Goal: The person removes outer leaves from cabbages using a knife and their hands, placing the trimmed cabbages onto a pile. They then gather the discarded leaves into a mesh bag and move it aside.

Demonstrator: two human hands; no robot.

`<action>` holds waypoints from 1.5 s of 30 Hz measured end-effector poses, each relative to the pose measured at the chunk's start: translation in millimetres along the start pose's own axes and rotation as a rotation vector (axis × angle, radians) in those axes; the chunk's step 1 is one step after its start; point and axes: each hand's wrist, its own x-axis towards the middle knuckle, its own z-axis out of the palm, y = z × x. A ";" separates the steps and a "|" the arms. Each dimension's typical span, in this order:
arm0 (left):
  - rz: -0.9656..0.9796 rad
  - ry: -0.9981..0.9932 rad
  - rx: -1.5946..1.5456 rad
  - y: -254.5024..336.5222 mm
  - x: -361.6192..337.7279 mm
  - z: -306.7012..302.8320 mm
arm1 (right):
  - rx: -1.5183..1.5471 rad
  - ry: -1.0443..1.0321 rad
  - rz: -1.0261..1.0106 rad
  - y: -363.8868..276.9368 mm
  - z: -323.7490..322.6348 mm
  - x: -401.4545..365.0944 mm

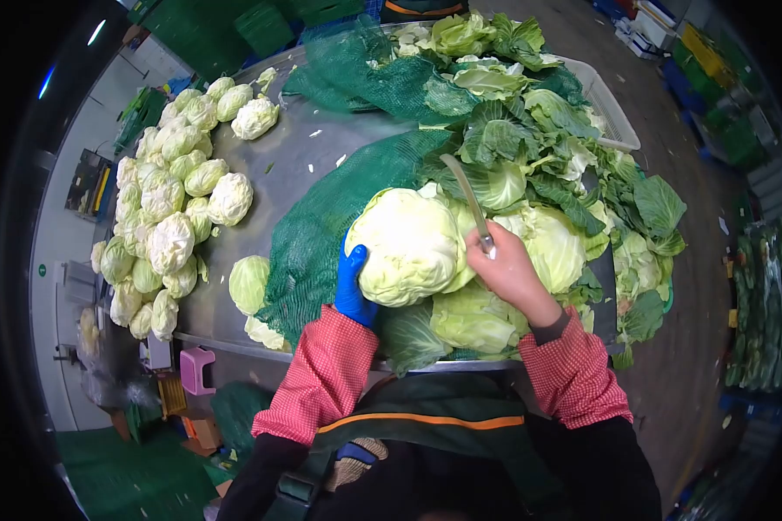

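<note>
My left hand (353, 282), in a blue glove, grips the left side of a large pale cabbage (407, 247). My bare right hand (514, 267) is closed round the handle of a knife (467, 193) at the right of that cabbage, its curved blade pointing up and away from me. Under and beside the cabbage lie a green mesh bag (321, 221) and loose outer leaves (473, 321). Another cabbage (552, 247) sits just behind my right hand.
Many trimmed cabbages (161, 195) are heaped on the left of the metal table (274, 161). A single cabbage (249, 284) lies near the front edge. Leaves (495, 130) pile up at the right, beside a white crate (613, 108). A pink stool (197, 371) stands below left.
</note>
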 end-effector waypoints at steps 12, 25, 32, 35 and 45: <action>-0.118 -0.143 0.194 13.1 0.9 48.8 | 0.072 0.026 -0.204 -34.1 -6.8 -3.7; 0.512 -0.035 0.987 -2.9 1.2 42.0 | -0.199 -0.026 -0.069 -16.1 -22.9 -6.3; 0.189 0.035 0.466 -11.0 -5.3 44.7 | -0.010 0.024 -0.149 7.2 -29.3 -8.8; -0.266 0.037 -0.209 -17.1 -5.5 39.5 | 0.328 0.014 0.107 -8.3 -37.5 -14.3; -0.444 -0.513 -0.020 -16.4 -18.5 39.2 | -0.071 0.031 -0.252 -12.0 -35.7 -8.9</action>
